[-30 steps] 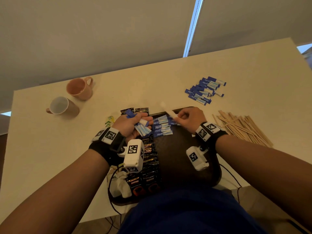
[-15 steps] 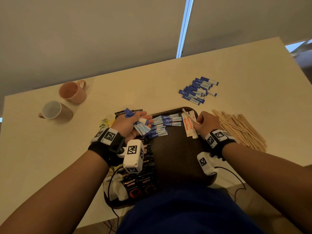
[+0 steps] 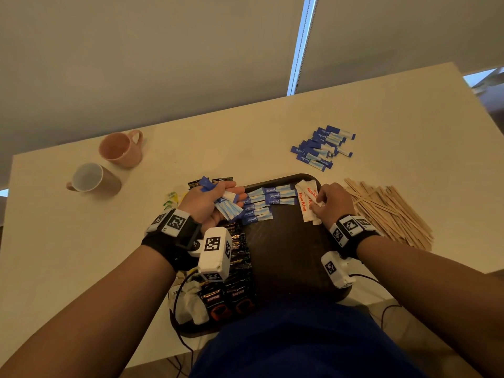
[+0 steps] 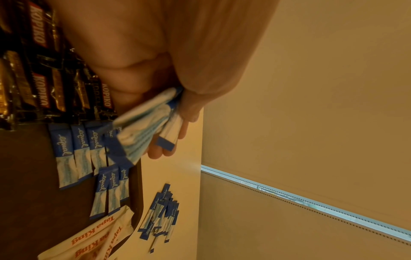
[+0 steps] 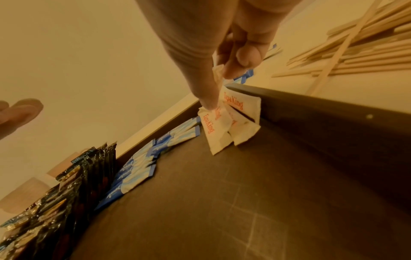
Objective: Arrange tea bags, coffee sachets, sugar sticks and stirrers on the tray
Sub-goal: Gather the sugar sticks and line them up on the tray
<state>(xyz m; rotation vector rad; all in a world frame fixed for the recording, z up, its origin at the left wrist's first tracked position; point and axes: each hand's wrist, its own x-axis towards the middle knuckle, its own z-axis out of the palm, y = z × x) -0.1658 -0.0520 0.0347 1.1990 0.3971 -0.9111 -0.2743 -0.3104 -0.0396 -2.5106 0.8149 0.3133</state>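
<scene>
1. The dark tray (image 3: 286, 241) lies on the pale table (image 3: 81, 241) at 6 o'clock in the head view, just before the person's body.
2. The left hand (image 3: 210, 201) hovers over the tray's 10 o'clock corner, fingers curled round a fanned bundle of blue sugar sticks (image 3: 227, 207); the left wrist view shows the same bundle (image 4: 144, 126) clasped between thumb and fingers.
3. Rows of laid sugar sticks (image 3: 261, 204) lie flat along the tray's far edge, at 12 o'clock.
4. The right hand (image 3: 331, 203) sits at the tray's 1 o'clock corner, fingertips narrowed onto the white sachets (image 3: 306, 200) printed in red; in the right wrist view the forefinger (image 5: 206, 95) presses on the sachets (image 5: 224, 123) that lie against the tray wall.
5. Black coffee sachets (image 3: 234, 268) line the tray's 9 o'clock side.
6. A loose pile of sugar sticks (image 3: 321, 147) lies on the table at 1 o'clock, apart from the tray.
7. Wooden stirrers (image 3: 390, 211) lie heaped at 3 o'clock, just beside the tray.
8. Two mugs (image 3: 109, 165) stand at 10 o'clock, well apart from the tray.
</scene>
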